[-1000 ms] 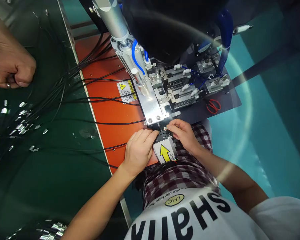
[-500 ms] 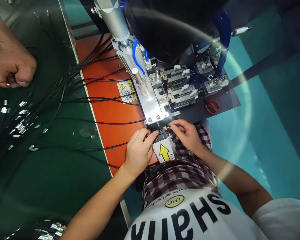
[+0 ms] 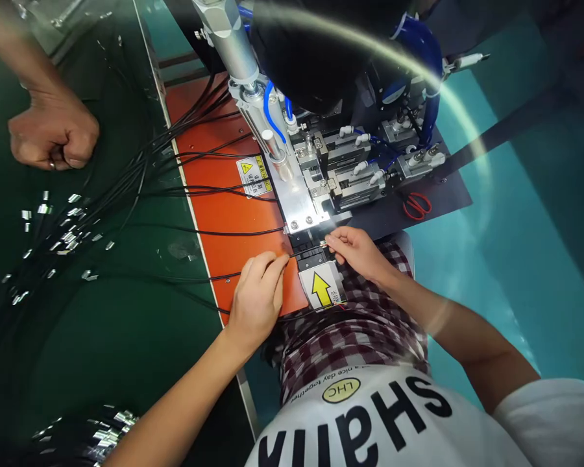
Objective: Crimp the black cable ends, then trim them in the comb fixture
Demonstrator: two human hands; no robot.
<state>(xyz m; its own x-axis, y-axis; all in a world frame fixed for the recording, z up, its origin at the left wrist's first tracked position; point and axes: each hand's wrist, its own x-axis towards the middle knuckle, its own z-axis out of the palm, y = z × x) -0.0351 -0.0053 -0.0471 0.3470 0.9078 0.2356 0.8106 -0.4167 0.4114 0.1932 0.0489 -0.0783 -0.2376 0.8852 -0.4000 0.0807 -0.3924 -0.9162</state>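
Observation:
My left hand (image 3: 259,293) rests on the orange mat (image 3: 224,214), fingers curled and pinched on a thin black cable (image 3: 214,277) beside a small black fixture (image 3: 311,256). My right hand (image 3: 357,251) is pinched at the fixture's right side on a small metal connector end (image 3: 324,244). A white label with a yellow arrow (image 3: 321,288) lies just below the fixture. Behind it stands a metal press machine (image 3: 316,175) with a silver cylinder and blue tubes.
Several black cables (image 3: 141,175) fan left across a dark green belt (image 3: 102,337), with small metal pieces (image 3: 63,237) scattered there. Another person's fist (image 3: 53,139) sits at the upper left. Red scissors (image 3: 417,205) lie to the machine's right.
The view shifted a little. My left hand slid slightly left and away from the fixture. My right hand stays pinched at the fixture. The other person's fist holds its place on the belt.

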